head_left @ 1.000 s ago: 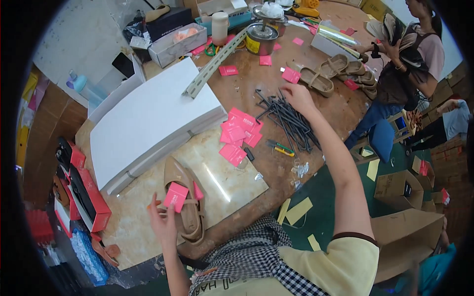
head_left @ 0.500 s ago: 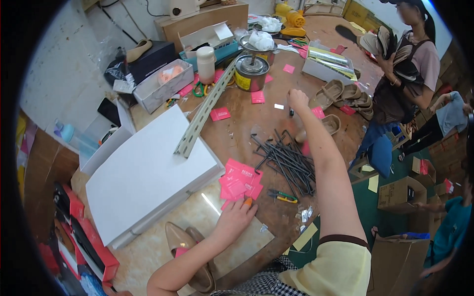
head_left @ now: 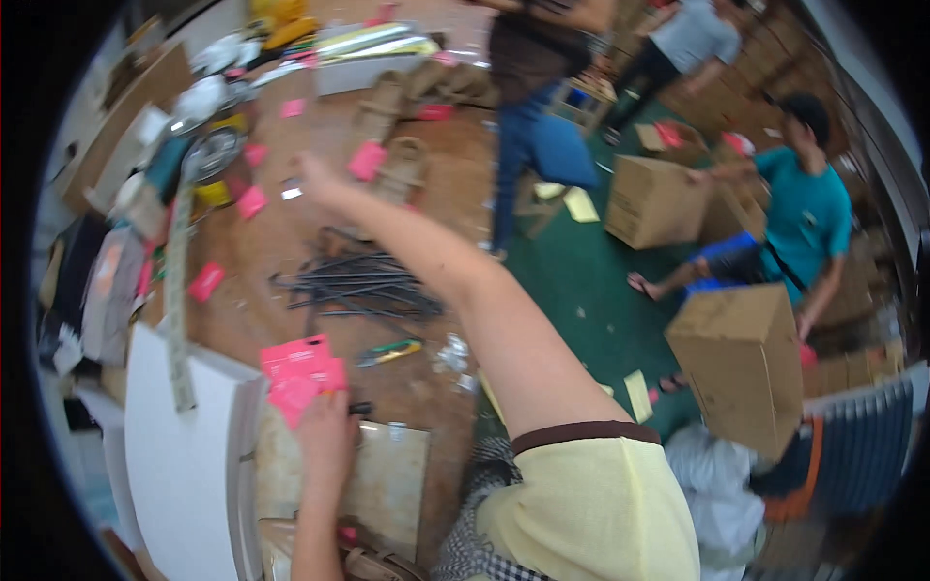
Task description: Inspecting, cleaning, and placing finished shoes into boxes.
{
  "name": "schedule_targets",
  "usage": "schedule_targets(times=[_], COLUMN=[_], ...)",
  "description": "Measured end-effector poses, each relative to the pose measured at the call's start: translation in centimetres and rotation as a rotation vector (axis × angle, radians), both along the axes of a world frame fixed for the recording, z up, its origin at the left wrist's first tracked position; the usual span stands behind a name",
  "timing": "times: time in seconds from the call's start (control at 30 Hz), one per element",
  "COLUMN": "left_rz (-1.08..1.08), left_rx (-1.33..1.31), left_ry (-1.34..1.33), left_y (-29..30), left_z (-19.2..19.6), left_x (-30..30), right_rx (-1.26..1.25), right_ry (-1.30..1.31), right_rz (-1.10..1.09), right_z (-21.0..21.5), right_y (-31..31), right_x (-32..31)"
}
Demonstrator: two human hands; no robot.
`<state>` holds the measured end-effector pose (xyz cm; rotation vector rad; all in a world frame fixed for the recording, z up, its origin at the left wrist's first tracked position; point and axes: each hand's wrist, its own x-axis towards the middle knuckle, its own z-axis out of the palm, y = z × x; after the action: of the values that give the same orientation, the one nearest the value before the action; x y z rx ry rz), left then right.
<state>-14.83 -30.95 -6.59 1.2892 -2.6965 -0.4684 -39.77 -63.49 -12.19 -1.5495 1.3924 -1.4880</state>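
Pink tags point(head_left: 302, 373) stacked on table | left hand point(head_left: 325, 436) grips them | right hand point(head_left: 315, 179) open, reaching out

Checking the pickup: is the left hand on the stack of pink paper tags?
Yes, the left hand rests its fingers on the stack of pink paper tags lying on the brown worktable.

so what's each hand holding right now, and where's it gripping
The left hand rests on the stack of pink cards, at its lower edge. The right hand reaches out blurred; whether it holds anything cannot be told.

Blurred right hand point(head_left: 315, 179), grip unclear
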Motion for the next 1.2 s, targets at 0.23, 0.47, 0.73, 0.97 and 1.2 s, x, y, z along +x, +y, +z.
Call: schedule_targets(times=[0.23,0.47,0.73,0.97,1.2], left_rz=[0.010,0.216,0.423,0.392,0.392], left_rx=[-0.087,0.263,0.532,0.547,0.440], left_ry=[0.081,0.472,0.783,0.892,0.917], left_y=[1.1,6.1,12.2,14.6,16.4], left_z=[1.0,6.7,8.6,9.9,10.9], left_x=[0.9,1.0,2.5,3.2,5.1], right_rx=[0.257,0.354,0.194,0.059,-0.071], right_ry=[0.040,-0.233,0.058,0.206,0.349], right_rz=[0.402,0.564,0.615,0.541,0.589], right_z=[9.7,8.7,13.3,16.3,17.4], right_y=[27.6,41.6,44.5,45.5,45.3], right_x=[2.0,-0.2,1.5,2.1,4.5])
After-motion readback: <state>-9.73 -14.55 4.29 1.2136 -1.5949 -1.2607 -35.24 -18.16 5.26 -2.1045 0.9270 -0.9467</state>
